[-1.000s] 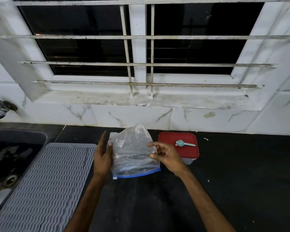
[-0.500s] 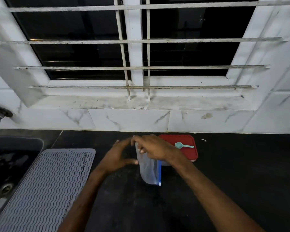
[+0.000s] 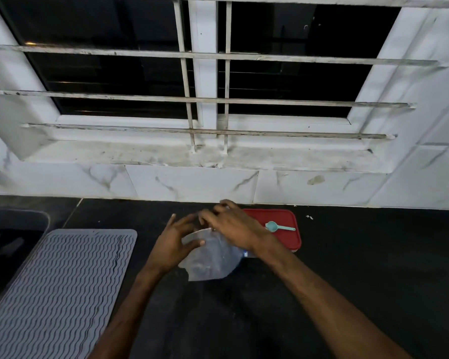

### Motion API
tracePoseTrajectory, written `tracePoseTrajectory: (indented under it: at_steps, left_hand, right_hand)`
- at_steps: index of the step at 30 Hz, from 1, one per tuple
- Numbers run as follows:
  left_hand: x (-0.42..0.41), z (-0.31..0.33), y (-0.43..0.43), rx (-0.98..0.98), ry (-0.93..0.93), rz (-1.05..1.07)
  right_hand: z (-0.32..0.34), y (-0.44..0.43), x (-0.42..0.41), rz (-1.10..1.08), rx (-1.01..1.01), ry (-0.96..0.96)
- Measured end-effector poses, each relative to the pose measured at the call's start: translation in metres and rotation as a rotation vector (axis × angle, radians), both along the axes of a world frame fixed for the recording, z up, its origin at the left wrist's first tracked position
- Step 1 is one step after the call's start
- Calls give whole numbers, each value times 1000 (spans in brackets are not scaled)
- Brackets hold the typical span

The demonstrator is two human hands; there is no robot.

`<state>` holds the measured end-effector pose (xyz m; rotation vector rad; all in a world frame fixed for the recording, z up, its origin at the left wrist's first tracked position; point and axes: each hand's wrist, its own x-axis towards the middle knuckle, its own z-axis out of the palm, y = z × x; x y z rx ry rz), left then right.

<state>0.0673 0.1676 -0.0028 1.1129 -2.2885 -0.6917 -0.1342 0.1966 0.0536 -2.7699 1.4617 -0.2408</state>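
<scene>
1. Head view, the thing in hand: a clear plastic bag [image 3: 213, 260] hangs between both hands, just above the dark table [image 3: 360, 268]. It is near the back wall and in front of the window sill. A bit of its blue closure strip shows by the right wrist.
2. Head view, the left hand [image 3: 173, 246]: its fingers are spread and mostly straight, pointing away from the person. The thumb lies against the bag's upper edge, so this hand steadies the bag and does not clamp it.
3. Head view, the right hand [image 3: 235, 226]: its fingers are curled over the top of the bag and grip it there. The exact pinch is blurred and partly hidden.
4. Head view, the surroundings: a red-lidded box [image 3: 278, 216] stands just behind the right hand with a teal spoon [image 3: 272, 226] lying on its lid. A grey ribbed mat [image 3: 62, 281] lies to the left, beside the sink [image 3: 11, 237].
5. Step in hand, as I judge it: the bag is being turned and gathered to find its mouth.
6. The next move likely calls for both thumbs and forefingers to pinch opposite lips at the blue strip and pull them apart. The film is thin and slippery, so the grip should be light but sure, with the box and spoon within reach.
</scene>
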Motion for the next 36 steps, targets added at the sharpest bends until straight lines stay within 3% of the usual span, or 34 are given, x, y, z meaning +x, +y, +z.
tracePoseTrajectory:
  at_steps: [4, 8, 10, 13, 15, 17, 19, 22, 27, 29, 31, 34, 36]
  left_hand:
    - [0, 5, 3, 140, 206, 176]
    - [0, -1, 1, 363, 659, 496]
    - [0, -11, -1, 536, 904, 614]
    - [-5, -29, -3, 701, 1085, 695]
    - [-8, -42, -7, 743, 1097, 762]
    - [-10, -59, -12, 751, 989, 803]
    - [-12, -78, -17, 743, 764, 799]
    - [-13, -100, -22, 645, 408, 748]
    - [-11, -116, -17, 601, 46, 577]
    - [-12, -121, -8, 457, -203, 542]
    - [-14, -127, 1, 181, -401, 537]
    - [-13, -141, 1, -116, -466, 288]
    - [-14, -152, -5, -189, -503, 91]
  right_hand:
    - [-5, -11, 0, -80, -151, -137]
    - [-22, 4, 8, -459, -356, -864]
    - [-44, 17, 18, -636, -361, -1036]
    - [-76, 34, 38, -646, -204, -932]
    - [-91, 39, 48, -564, -148, -657]
    - [-103, 36, 56, -534, -140, -338]
    - [-111, 28, 60, -622, -63, -162]
    - [-133, 14, 60, -670, 60, -53]
    - [-163, 15, 61, -603, 346, -45]
    - [-174, 24, 57, -589, 383, -3]
    - [-193, 27, 55, -588, 404, 4]
    - [-210, 19, 52, -570, 481, 21]
    - [-198, 4, 52, -576, 488, 75]
